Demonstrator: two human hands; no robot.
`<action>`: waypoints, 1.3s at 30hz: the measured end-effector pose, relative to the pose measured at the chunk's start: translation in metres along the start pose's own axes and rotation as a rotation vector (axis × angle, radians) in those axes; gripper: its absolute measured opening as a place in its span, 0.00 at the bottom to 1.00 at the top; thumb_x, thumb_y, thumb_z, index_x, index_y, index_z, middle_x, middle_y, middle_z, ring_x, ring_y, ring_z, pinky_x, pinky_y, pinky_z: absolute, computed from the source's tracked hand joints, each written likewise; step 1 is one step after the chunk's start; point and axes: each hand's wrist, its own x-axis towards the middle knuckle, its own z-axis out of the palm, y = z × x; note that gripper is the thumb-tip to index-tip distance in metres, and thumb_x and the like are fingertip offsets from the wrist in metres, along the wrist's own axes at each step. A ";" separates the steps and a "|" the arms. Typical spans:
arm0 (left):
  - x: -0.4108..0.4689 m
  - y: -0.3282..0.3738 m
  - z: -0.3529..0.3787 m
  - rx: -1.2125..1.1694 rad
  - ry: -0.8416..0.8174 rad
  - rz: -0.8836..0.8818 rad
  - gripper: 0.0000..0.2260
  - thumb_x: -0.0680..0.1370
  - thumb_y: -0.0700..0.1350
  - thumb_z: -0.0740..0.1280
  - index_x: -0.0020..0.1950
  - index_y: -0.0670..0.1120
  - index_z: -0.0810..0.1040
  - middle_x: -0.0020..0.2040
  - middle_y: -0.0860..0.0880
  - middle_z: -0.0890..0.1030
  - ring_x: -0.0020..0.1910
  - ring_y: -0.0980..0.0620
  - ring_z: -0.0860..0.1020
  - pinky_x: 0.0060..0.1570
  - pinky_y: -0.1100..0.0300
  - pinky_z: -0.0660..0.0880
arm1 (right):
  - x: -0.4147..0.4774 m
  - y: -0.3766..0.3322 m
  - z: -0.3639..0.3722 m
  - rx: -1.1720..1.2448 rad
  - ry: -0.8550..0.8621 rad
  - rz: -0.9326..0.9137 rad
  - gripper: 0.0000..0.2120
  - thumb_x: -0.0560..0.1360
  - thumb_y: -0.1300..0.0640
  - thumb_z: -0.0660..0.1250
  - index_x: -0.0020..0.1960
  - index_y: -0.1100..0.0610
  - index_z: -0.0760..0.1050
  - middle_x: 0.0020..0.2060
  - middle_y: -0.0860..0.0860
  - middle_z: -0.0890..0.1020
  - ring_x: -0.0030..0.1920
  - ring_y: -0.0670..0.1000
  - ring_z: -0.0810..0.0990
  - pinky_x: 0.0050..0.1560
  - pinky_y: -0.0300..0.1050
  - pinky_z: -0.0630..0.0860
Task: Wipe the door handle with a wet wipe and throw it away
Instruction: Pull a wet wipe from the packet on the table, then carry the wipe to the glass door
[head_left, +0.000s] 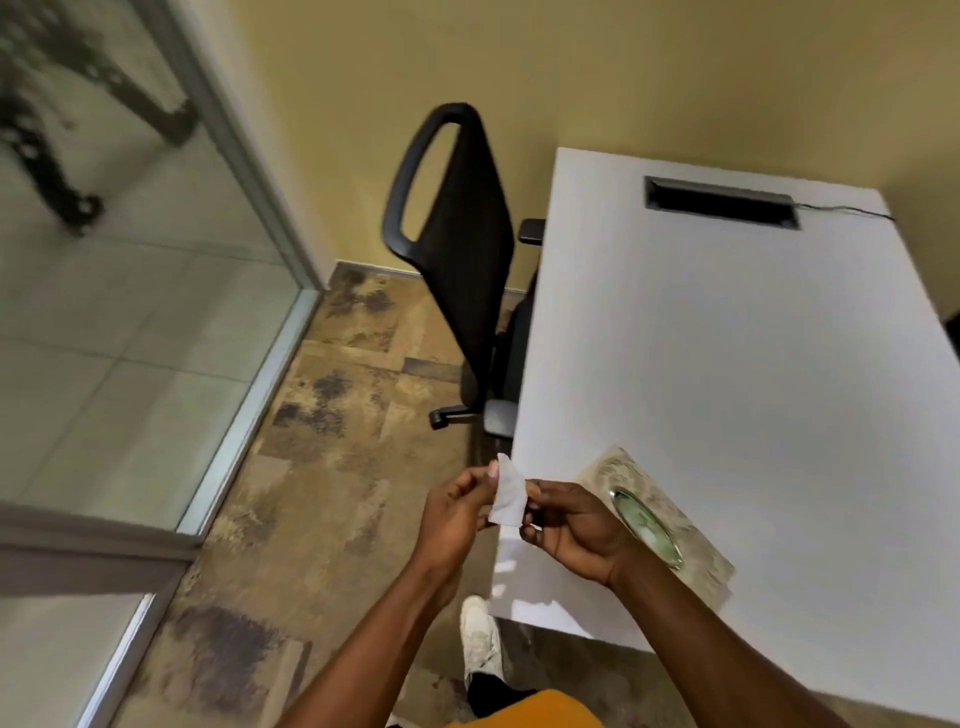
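Observation:
A small white wet wipe (508, 492) is pinched between both of my hands, held in the air by the near left corner of the white table (727, 364). My left hand (454, 512) grips its left edge with thumb and fingers. My right hand (574, 522) holds its right edge. On the table just right of my right hand lies a flat wipe pack (675, 525) with a greenish oval lid. No door handle is in view.
A black office chair (462, 249) stands pushed against the table's left side. A glass partition with a metal frame (244, 395) runs along the left. A cable slot (719, 200) sits at the table's far end. My white shoe (480, 639) rests on the patterned floor.

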 end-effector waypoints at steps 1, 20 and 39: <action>-0.005 0.001 -0.014 -0.006 0.035 0.027 0.07 0.87 0.43 0.71 0.57 0.47 0.91 0.51 0.47 0.92 0.47 0.54 0.90 0.44 0.65 0.83 | 0.010 0.003 0.012 -0.021 -0.025 0.029 0.18 0.72 0.59 0.77 0.58 0.67 0.79 0.42 0.58 0.76 0.43 0.53 0.77 0.43 0.44 0.77; -0.130 0.003 -0.256 -0.190 0.884 0.159 0.03 0.79 0.38 0.81 0.47 0.45 0.90 0.43 0.46 0.91 0.41 0.48 0.87 0.46 0.54 0.82 | 0.096 0.147 0.271 -0.614 -0.337 0.180 0.33 0.63 0.43 0.85 0.59 0.63 0.85 0.57 0.63 0.86 0.53 0.59 0.86 0.59 0.57 0.82; -0.217 0.000 -0.424 -0.482 1.168 0.182 0.03 0.80 0.36 0.79 0.51 0.38 0.86 0.39 0.43 0.90 0.32 0.54 0.85 0.34 0.64 0.80 | 0.151 0.264 0.454 -0.802 -0.350 0.024 0.09 0.79 0.58 0.74 0.57 0.59 0.85 0.50 0.57 0.90 0.51 0.60 0.89 0.48 0.56 0.86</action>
